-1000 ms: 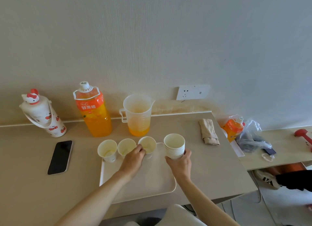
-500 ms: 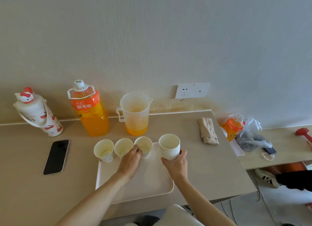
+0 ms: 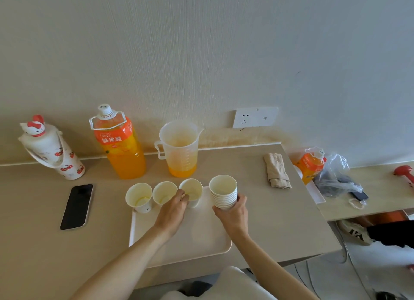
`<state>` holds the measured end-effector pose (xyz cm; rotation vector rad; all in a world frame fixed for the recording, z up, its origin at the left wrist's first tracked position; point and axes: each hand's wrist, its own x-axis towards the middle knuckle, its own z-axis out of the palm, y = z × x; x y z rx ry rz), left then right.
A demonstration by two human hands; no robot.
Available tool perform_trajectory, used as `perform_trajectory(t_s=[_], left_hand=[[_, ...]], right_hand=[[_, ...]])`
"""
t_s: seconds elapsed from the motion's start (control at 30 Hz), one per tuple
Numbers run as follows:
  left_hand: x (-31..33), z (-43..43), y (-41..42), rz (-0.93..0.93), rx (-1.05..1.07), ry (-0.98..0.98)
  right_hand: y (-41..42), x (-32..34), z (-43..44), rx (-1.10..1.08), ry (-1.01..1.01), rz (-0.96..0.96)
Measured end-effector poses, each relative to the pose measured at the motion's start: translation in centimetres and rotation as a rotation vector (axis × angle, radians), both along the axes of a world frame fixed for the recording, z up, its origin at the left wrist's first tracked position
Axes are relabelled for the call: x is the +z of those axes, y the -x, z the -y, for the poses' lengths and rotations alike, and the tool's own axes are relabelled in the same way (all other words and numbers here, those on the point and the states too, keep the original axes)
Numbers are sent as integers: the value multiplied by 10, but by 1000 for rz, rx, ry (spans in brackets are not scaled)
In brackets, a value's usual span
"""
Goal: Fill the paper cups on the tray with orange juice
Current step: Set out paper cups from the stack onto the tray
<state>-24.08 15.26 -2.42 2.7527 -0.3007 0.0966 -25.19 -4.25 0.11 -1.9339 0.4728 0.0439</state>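
Observation:
Three white paper cups stand in a row along the far edge of the white tray [image 3: 201,239]: the left cup [image 3: 138,197], the middle cup [image 3: 164,193] and the right cup [image 3: 191,192]. My left hand [image 3: 173,210] grips the right cup at its near side. My right hand [image 3: 233,213] holds a stack of nested paper cups [image 3: 223,191] at the tray's far right corner. Behind the tray stand a large orange juice bottle [image 3: 122,147], capped, and a clear measuring jug [image 3: 179,149] with a little juice at the bottom.
A black phone [image 3: 77,206] lies left of the tray. A white cartoon flask [image 3: 50,149] stands at the back left. A folded cloth [image 3: 276,173] lies right of the jug. On the lower side table sit a second juice bottle [image 3: 310,167] and a plastic bag [image 3: 336,178].
Both hands keep their holds on the right cup and the stack. The whole scene has shifted slightly in the view as my head moved.

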Motion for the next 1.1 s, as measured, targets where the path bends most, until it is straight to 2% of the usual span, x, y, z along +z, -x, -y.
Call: perform_trajectory(t_s=[0.1, 0.2, 0.3, 0.47, 0.73, 0.9, 1.0, 1.1], left_hand=[[8, -1, 1, 87, -62, -30], [16, 5, -6, 258, -111, 44], [33, 22, -10, 345, -186, 106], [46, 48, -12, 431, -333, 87], [53, 56, -14, 420, -309, 131], [67, 60, -16, 551, -236, 190], [77, 57, -19, 640, -150, 305], [81, 52, -27, 650, -45, 359]], right_hand=[[0, 0, 0, -2, 12, 2], [1, 0, 0, 7, 32, -2], [1, 0, -1, 12, 48, -5], [0, 3, -5, 27, 77, -7], [1, 6, -5, 11, 78, 4], [2, 4, 1, -17, 66, -9], [3, 3, 11, -72, 53, -13], [4, 3, 20, -154, 47, -11]])
